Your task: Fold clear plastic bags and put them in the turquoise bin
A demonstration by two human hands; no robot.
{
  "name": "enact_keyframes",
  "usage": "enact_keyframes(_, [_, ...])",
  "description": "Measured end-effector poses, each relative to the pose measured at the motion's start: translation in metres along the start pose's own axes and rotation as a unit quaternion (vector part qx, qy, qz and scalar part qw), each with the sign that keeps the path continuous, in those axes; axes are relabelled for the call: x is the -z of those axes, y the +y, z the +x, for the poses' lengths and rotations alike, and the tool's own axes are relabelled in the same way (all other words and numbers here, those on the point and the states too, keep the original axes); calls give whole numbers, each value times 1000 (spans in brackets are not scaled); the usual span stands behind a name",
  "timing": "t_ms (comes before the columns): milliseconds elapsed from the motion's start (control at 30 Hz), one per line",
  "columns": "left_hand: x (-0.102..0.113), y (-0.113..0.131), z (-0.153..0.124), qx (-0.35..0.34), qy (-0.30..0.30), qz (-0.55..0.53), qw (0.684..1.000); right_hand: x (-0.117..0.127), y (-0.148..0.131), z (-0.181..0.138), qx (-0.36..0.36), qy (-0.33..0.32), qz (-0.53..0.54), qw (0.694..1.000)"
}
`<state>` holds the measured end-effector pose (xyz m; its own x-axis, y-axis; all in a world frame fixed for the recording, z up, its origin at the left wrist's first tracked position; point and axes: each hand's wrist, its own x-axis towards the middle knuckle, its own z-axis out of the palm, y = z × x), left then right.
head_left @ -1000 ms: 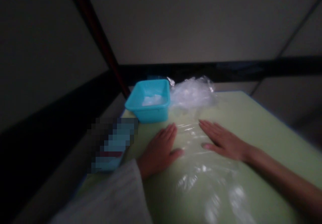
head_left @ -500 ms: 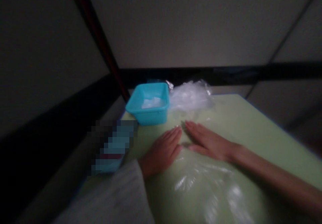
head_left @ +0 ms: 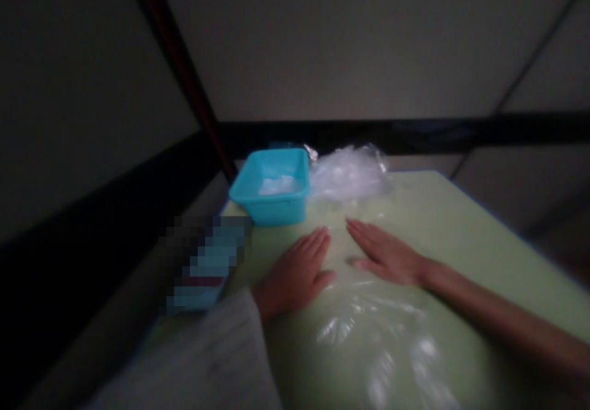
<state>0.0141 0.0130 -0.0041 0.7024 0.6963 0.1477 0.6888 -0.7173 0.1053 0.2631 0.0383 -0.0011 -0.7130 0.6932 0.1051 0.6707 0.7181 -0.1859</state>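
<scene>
A clear plastic sheet or bag lies spread over the pale green table. My left hand rests flat on its left part, fingers stretched forward and together. My right hand lies flat on it too, palm down, fingers pointing to the far left. The two hands are a short gap apart, with nothing gripped in either. A grey sleeve covers my left forearm.
A turquoise plastic tub with something white inside stands at the table's far left corner. Beside it lies a heap of crumpled clear plastic. A dark rail and a reddish post run behind the table. The scene is dim.
My hands came together from a wide spread half a second ago, then parted slightly; the right hand has slid a little to the right over the plastic.
</scene>
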Motion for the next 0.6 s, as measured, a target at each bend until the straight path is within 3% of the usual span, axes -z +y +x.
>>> enact_keyframes(333, [0,-3,0,13,-5,-9,1000,6,39,-24,-116,17,-31,993])
enact_keyframes(467, [1,-2,-1,41,32,-21,998,5,41,-24,-115,12,-31,993])
enact_keyframes(600, [3,22,-9,92,81,-15,992,5,46,-27,-114,20,-49,992])
